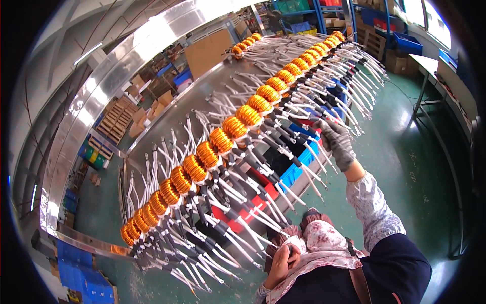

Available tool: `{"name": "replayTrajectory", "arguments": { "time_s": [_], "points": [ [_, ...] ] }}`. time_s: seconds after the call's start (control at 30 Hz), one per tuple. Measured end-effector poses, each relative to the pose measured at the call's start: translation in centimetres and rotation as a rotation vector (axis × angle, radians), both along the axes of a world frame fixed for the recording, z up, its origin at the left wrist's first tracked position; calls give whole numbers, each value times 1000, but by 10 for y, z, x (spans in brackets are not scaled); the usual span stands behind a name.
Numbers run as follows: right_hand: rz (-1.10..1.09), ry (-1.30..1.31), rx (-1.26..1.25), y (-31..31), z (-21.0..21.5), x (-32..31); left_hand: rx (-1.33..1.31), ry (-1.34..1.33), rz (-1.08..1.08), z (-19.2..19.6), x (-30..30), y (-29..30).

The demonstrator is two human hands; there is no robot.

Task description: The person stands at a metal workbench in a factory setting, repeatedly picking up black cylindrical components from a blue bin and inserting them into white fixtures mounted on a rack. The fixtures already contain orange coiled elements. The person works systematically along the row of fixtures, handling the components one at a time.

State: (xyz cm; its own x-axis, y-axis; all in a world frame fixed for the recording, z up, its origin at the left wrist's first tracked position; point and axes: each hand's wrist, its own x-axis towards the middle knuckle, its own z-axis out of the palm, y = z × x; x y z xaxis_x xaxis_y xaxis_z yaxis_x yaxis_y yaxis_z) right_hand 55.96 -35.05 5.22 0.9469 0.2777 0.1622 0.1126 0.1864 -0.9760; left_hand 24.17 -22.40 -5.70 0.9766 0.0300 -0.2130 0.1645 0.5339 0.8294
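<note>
A long row of copper-wound toroidal coils (235, 126) runs diagonally across a metal workbench (202, 93). White cable leads with black sleeves and metal lugs fan out from both sides of the coils. My right hand (336, 144), in a grey glove, is at the bench's near edge among the lead ends, its fingers curled. Whether a lead is between them is hard to see. Low in front of my body, my bare left hand (283, 263) is closed, with something dark and small at its fingers that I cannot make out.
A blue bin (302, 164) and a red bin (242, 215) sit under the overhanging leads. A shorter group of coils (245, 45) lies at the bench's far end. To the right stands a white-topped table (425, 63). Pallets (116, 121) and cartons lie beyond the bench.
</note>
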Motion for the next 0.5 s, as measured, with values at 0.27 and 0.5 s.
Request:
{"name": "replayTrajectory", "arguments": {
  "time_s": [0.27, 0.5],
  "points": [
    [-2, 45, 44, 23, -15, 36, 63, -10, -38, 4, 4, -2],
    [-92, 32, -16, 51, 1, 45, 19, -12, -59, -4, 8, 1]
  ]
}}
